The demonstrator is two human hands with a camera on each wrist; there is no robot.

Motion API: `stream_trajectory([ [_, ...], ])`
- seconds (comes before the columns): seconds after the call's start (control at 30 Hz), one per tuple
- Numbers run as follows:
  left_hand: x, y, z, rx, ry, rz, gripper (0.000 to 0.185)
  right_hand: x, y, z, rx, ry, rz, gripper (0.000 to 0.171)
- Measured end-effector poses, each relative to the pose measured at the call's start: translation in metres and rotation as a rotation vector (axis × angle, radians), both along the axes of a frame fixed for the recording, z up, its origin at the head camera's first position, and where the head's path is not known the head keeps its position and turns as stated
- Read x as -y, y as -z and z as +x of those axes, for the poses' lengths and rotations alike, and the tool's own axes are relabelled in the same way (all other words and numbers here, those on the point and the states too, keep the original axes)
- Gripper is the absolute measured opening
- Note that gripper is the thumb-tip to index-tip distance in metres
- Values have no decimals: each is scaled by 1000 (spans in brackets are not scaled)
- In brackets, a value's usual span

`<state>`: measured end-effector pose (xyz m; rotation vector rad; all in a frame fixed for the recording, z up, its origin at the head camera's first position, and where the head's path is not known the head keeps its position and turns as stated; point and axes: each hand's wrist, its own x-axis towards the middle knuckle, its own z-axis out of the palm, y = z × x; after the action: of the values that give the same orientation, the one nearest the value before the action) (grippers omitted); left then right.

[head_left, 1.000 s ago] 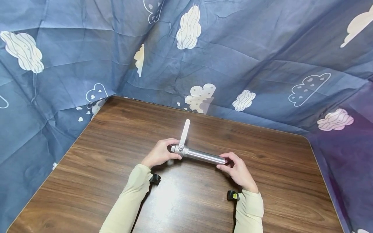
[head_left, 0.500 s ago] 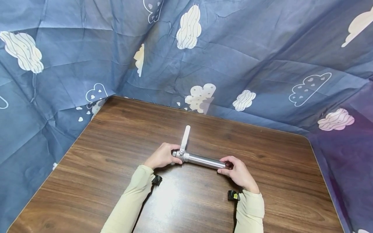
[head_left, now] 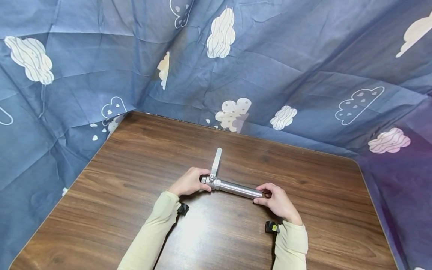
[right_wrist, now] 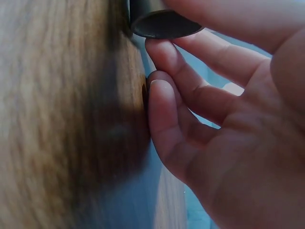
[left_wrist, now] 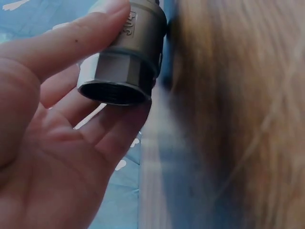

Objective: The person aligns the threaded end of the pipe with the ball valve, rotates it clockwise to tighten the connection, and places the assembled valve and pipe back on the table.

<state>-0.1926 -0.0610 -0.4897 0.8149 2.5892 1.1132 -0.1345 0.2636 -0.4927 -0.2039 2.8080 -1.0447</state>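
A silver metal pipe (head_left: pixel 237 189) with a ball valve at its left end lies across the middle of the wooden table (head_left: pixel 135 165). The valve's flat lever handle (head_left: pixel 216 162) sticks up and away from me. My left hand (head_left: pixel 189 182) grips the valve's threaded hex end (left_wrist: pixel 116 81) between thumb and fingers. My right hand (head_left: pixel 275 202) pinches the pipe's open right end (right_wrist: pixel 164 21) with thumb on top and fingers beneath; its lower fingers (right_wrist: pixel 164 119) touch the tabletop.
Blue cloth with white cloud prints (head_left: pixel 219 56) hangs close around the table's back and both sides. The table's rounded right corner (head_left: pixel 354 159) is near the cloth. Small black wrist devices (head_left: pixel 272 227) sit at my cuffs.
Both hands have brought the pipe and valve lower and slightly toward me, down near the tabletop. The grip of each hand stays the same.
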Motion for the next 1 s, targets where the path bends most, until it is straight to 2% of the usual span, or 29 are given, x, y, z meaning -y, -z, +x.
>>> stream_trajectory([
  [0.2, 5, -2, -2, 12, 1, -23, 49, 0, 0, -1, 9, 9, -3, 32],
  [0.43, 16, -6, -2, 85, -68, 7, 45, 0, 0, -1, 32, 29, -8, 34],
  [0.7, 16, -9, -1, 104, -57, 49, 40, -1, 0, 0, 4, 24, -10, 32],
  [1.0, 16, -6, -3, 140, -53, 57, 41, -3, 1, -1, 5, 41, -20, 32],
])
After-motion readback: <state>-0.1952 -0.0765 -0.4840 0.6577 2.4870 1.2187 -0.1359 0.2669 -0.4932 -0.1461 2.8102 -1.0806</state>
